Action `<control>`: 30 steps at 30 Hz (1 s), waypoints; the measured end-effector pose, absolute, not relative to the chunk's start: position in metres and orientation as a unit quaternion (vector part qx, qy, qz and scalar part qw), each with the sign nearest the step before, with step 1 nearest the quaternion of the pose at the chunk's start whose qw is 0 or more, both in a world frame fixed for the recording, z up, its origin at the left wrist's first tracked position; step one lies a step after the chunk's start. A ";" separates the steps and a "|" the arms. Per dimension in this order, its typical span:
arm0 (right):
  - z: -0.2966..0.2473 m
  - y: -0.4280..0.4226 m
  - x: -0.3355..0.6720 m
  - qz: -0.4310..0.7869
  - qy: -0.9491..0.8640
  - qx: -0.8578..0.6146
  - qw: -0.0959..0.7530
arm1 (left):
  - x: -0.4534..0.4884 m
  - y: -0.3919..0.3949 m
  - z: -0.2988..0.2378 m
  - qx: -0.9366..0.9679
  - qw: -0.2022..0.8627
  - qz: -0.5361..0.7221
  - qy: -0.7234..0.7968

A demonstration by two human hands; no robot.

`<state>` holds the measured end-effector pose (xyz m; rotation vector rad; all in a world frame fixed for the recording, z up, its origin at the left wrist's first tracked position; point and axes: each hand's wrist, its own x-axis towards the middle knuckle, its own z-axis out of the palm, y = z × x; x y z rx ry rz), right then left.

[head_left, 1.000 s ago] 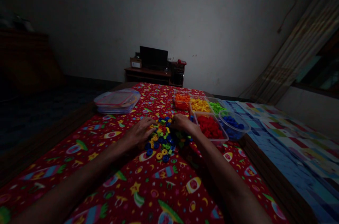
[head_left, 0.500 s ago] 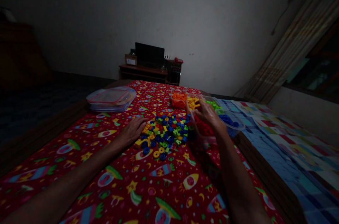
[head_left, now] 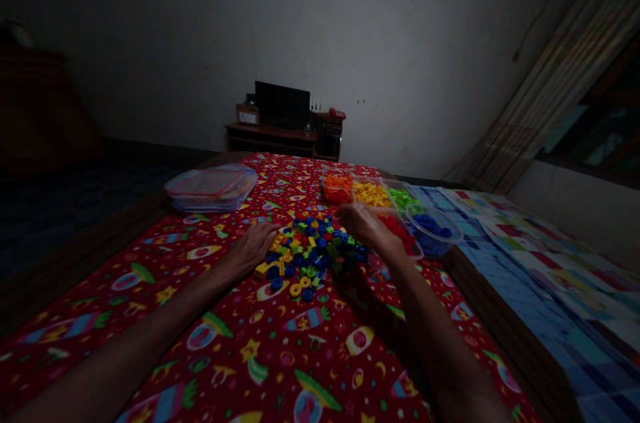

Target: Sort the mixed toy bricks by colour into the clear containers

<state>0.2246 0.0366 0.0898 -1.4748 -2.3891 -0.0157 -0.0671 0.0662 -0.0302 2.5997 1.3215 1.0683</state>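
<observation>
A heap of small plastic pieces in blue, yellow and green lies on the red patterned cloth. My left hand rests flat on the cloth at the heap's left edge, fingers stretched out and touching the pieces. My right hand hovers at the heap's right edge, in front of the tub of red pieces, fingers curled downward. What it holds, if anything, I cannot make out in the dim light.
Clear tubs stand at the far right: orange pieces, yellow pieces, green pieces, and a round bowl of blue pieces. Stacked lids lie at the far left. A chequered mat borders the right.
My right hand went from the heap up over the tubs, then came back down to the heap's right edge. My left hand stayed beside the heap.
</observation>
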 end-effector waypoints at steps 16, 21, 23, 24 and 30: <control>0.023 0.031 0.162 -0.080 -0.873 -0.465 0.122 | -0.057 0.061 -0.012 0.838 0.112 0.304 0.439; 0.033 0.032 0.156 -0.043 -0.855 -0.512 0.079 | -0.056 0.061 -0.012 0.839 0.118 0.313 0.430; 0.039 0.031 0.155 -0.020 -0.855 -0.513 0.076 | -0.057 0.061 -0.012 0.839 0.118 0.314 0.428; 0.040 0.031 0.155 -0.012 -0.853 -0.517 0.074 | -0.057 0.061 -0.012 0.840 0.118 0.314 0.426; 0.035 0.033 0.144 -0.008 -0.826 -0.557 0.085 | -0.058 0.062 -0.012 0.841 0.118 0.306 0.430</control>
